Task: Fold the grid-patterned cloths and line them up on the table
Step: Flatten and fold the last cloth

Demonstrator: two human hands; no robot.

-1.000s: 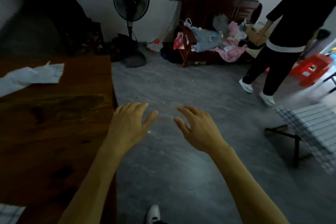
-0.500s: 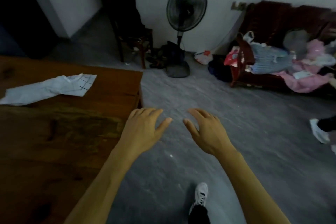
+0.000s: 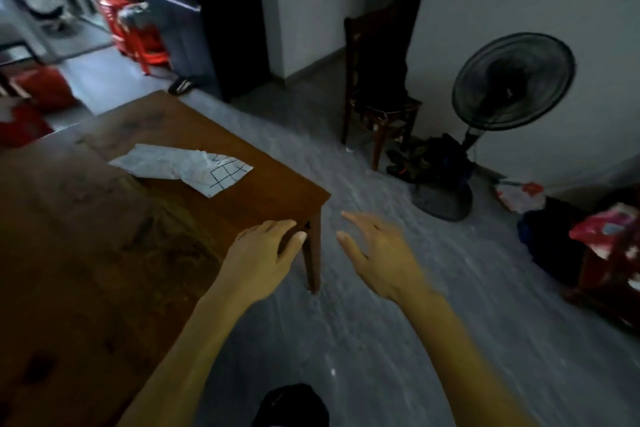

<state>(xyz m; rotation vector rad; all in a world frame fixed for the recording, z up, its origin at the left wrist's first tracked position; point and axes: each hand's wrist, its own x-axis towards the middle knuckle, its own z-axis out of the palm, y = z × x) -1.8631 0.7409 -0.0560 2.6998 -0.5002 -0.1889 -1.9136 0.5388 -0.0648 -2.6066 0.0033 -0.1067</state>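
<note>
A crumpled cloth [image 3: 188, 168] with a black grid showing at one corner lies on the wooden table [image 3: 86, 253], up and to the left of my left hand [image 3: 258, 262] and well apart from it. It is not folded: most of it is bunched and turned to its pale side. My left hand hangs above the table's near corner with fingers spread and loose, holding nothing. My right hand [image 3: 379, 258], just beside it to the right, is out over the grey floor [image 3: 398, 340], also slack and empty.

As I judge it, the step in hand is reaching that cloth. To do it well I should bring both hands up and left over the tabletop, take two corners rather than the bunched middle, and pull the cloth flat before the first fold, so the edges meet along the grid lines. Once folded, it wants setting square to the table edge.

A chair [image 3: 377, 94] and a standing fan [image 3: 512, 83] stand beyond my right hand, by the wall.
</note>
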